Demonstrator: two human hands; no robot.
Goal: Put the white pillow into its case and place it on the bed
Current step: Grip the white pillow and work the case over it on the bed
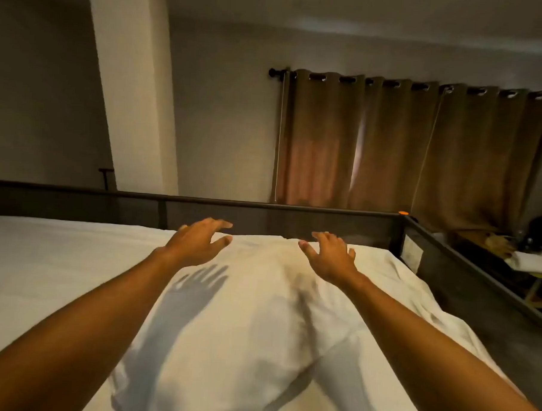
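A white pillow (252, 322) in a white case lies lengthwise on the bed (43, 263), its far end near the dark headboard rail. My left hand (196, 242) hovers over the pillow's far left part with fingers spread, casting a shadow on the fabric. My right hand (329, 254) hovers over the far right part, fingers apart too. Neither hand holds anything. The pillow's near end runs out of the bottom of the view.
A dark metal bed frame (263, 211) runs along the head and right side of the mattress. Brown curtains (405, 149) hang behind it. A cluttered side table (528, 260) stands at the right, and a white pillar (135, 90) rises at the back left.
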